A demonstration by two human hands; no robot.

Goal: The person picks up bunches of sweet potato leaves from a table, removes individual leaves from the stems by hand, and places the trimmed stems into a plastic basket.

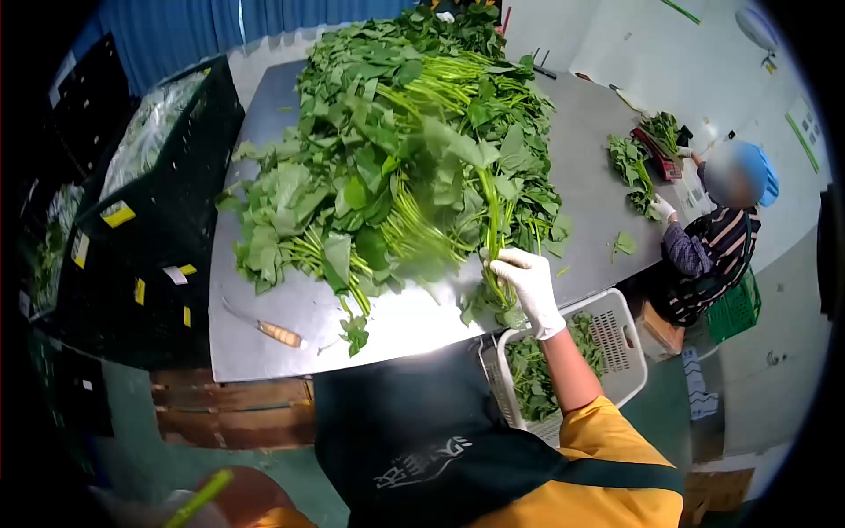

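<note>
A big heap of leafy greens point(396, 150) with long pale green stems covers the middle of a steel table point(282, 97). My right hand point(528, 286), in a white glove, is closed around a small bunch of stems point(491, 224) at the near right edge of the heap. Part of the heap just left of that bunch looks blurred. My left hand is not visible. My dark apron and yellow sleeve fill the bottom of the view.
A knife point(277, 333) lies near the table's front left edge. A white basket point(620, 321) holding greens stands under my right arm. Black crates point(158, 220) of greens stand left. At the right, a co-worker point(717, 242) in white gloves handles greens point(629, 167).
</note>
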